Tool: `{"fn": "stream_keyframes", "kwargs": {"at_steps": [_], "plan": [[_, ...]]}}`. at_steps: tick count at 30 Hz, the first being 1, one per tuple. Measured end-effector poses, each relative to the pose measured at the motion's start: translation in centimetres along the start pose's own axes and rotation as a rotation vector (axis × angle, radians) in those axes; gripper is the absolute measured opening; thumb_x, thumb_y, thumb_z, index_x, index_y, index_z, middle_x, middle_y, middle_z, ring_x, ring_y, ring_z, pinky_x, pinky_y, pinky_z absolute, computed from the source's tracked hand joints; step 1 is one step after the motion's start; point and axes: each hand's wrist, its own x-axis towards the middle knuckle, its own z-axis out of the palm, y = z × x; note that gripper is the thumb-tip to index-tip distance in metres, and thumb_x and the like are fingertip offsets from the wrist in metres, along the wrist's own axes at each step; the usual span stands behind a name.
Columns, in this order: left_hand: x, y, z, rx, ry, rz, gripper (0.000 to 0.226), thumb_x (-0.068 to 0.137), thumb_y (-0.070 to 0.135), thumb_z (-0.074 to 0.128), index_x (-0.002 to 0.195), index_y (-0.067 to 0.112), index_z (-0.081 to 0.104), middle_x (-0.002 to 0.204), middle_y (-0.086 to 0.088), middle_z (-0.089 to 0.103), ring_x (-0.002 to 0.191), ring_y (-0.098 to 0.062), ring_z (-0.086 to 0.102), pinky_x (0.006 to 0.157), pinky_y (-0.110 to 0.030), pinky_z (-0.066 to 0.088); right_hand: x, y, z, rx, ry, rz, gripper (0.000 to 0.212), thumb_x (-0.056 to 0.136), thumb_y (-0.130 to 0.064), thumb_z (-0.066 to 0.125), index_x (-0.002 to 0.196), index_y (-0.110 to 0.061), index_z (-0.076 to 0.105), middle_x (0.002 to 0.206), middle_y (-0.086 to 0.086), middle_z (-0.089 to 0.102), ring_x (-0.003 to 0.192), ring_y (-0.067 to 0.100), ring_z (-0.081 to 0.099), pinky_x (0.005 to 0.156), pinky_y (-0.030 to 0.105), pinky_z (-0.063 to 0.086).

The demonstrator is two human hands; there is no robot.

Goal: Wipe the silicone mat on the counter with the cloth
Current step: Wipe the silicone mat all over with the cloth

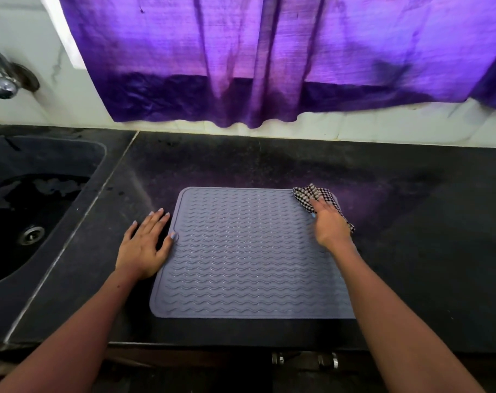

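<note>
While my left hand (144,245) lies flat steadying the mat (246,251), my right hand (327,222) presses the cloth (309,194) flat-fingered at its upper-right corner; next, I'd sweep leftward.

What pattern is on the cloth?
Black-and-white check on the cloth, seen in the head view.

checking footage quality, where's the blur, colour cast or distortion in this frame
Head view: right hand on the cloth is motion-blurred; the curtain casts purple light on the counter; wide-angle lens bends the counter's edges; the mat stays sharp.
</note>
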Motion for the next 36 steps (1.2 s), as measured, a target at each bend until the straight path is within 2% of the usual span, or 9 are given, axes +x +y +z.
{"fn": "stream_keyframes", "kwargs": {"at_steps": [5, 8, 10, 13, 16, 18, 26, 31, 36], "plan": [[0.0, -0.1, -0.1, 0.002, 0.002, 0.001, 0.076, 0.083, 0.064, 0.013, 0.144, 0.025, 0.033, 0.153, 0.007, 0.028, 0.141, -0.007, 0.019, 0.115, -0.038, 0.01, 2.0, 0.3, -2.8, 0.358, -0.033, 0.239, 0.038, 0.092, -0.017, 0.047, 0.129, -0.024, 0.054, 0.133, 0.011, 0.055, 0.118, 0.033, 0.053, 0.098, 0.036, 0.042], [0.0, -0.1, -0.1, 0.002, -0.004, 0.002, 0.076, 0.083, 0.065, 0.011, 0.144, 0.026, 0.032, 0.153, 0.007, 0.026, 0.141, -0.006, 0.017, 0.116, -0.036, 0.009, 3.3, -0.8, -4.1, 0.745, 0.129, 0.484, 0.035, 0.093, -0.016, 0.045, 0.126, -0.02, 0.056, 0.127, 0.012, 0.059, 0.113, 0.03, 0.056, 0.093, 0.034, 0.045], [0.0, -0.2, -0.1, -0.002, -0.006, 0.003, 0.075, 0.083, 0.065, 0.012, 0.144, 0.026, 0.032, 0.153, 0.008, 0.026, 0.142, -0.006, 0.017, 0.116, -0.036, 0.008, 2.7, -2.7, -3.9, 0.675, 0.217, 0.447, 0.039, 0.095, -0.013, 0.042, 0.133, -0.019, 0.05, 0.131, 0.012, 0.056, 0.116, 0.032, 0.053, 0.09, 0.031, 0.043], [0.0, -0.2, -0.1, -0.012, 0.001, 0.004, 0.074, 0.084, 0.064, 0.013, 0.143, 0.025, 0.033, 0.153, 0.007, 0.027, 0.141, -0.006, 0.018, 0.115, -0.036, 0.008, 0.3, -6.2, -1.8, 0.438, 0.144, 0.112, 0.046, 0.094, -0.003, 0.041, 0.137, -0.017, 0.044, 0.13, 0.014, 0.053, 0.114, 0.033, 0.054, 0.081, 0.023, 0.043], [0.0, -0.3, -0.1, -0.019, -0.001, 0.007, 0.073, 0.084, 0.063, 0.014, 0.143, 0.025, 0.033, 0.153, 0.006, 0.027, 0.141, -0.006, 0.017, 0.115, -0.036, 0.007, -1.2, -7.3, 2.5, 0.069, 0.007, -0.09, 0.059, 0.089, -0.001, 0.042, 0.144, -0.019, 0.03, 0.15, 0.011, 0.032, 0.138, 0.03, 0.03, 0.114, 0.033, 0.025], [-0.1, -0.2, -0.1, -0.014, -0.005, 0.005, 0.073, 0.084, 0.062, 0.013, 0.144, 0.024, 0.033, 0.153, 0.006, 0.026, 0.142, -0.006, 0.017, 0.115, -0.036, 0.007, -1.1, -7.1, 3.4, -0.057, 0.019, -0.089, 0.066, 0.088, -0.002, 0.043, 0.148, -0.02, 0.02, 0.157, 0.006, 0.017, 0.144, 0.025, 0.015, 0.119, 0.035, 0.01], [0.0, 0.2, -0.5, -0.01, -0.042, 0.0, 0.077, 0.082, 0.063, 0.006, 0.146, 0.024, 0.028, 0.155, 0.006, 0.02, 0.143, -0.008, 0.012, 0.116, -0.037, 0.003, 0.8, -7.2, 2.7, 0.082, -0.024, -0.014, 0.059, 0.088, -0.001, 0.045, 0.142, -0.022, 0.036, 0.149, 0.008, 0.036, 0.135, 0.027, 0.036, 0.113, 0.035, 0.028], [-0.1, 0.3, -0.9, -0.016, -0.059, 0.001, 0.081, 0.08, 0.064, 0.002, 0.146, 0.025, 0.026, 0.156, 0.007, 0.017, 0.143, -0.007, 0.009, 0.117, -0.037, 0.002, 4.1, -8.8, -1.8, 0.778, -0.036, 0.349, 0.035, 0.093, -0.009, 0.045, 0.126, -0.014, 0.057, 0.126, 0.013, 0.06, 0.112, 0.028, 0.056, 0.086, 0.027, 0.042], [-0.1, 0.3, -1.0, -0.038, -0.069, 0.002, 0.082, 0.079, 0.064, 0.001, 0.147, 0.024, 0.025, 0.156, 0.006, 0.016, 0.144, -0.007, 0.008, 0.117, -0.037, 0.001, 1.4, -14.1, -0.7, 0.54, 0.114, 0.177, 0.045, 0.092, -0.005, 0.045, 0.135, -0.021, 0.047, 0.129, 0.015, 0.056, 0.113, 0.032, 0.055, 0.092, 0.032, 0.043]]}}
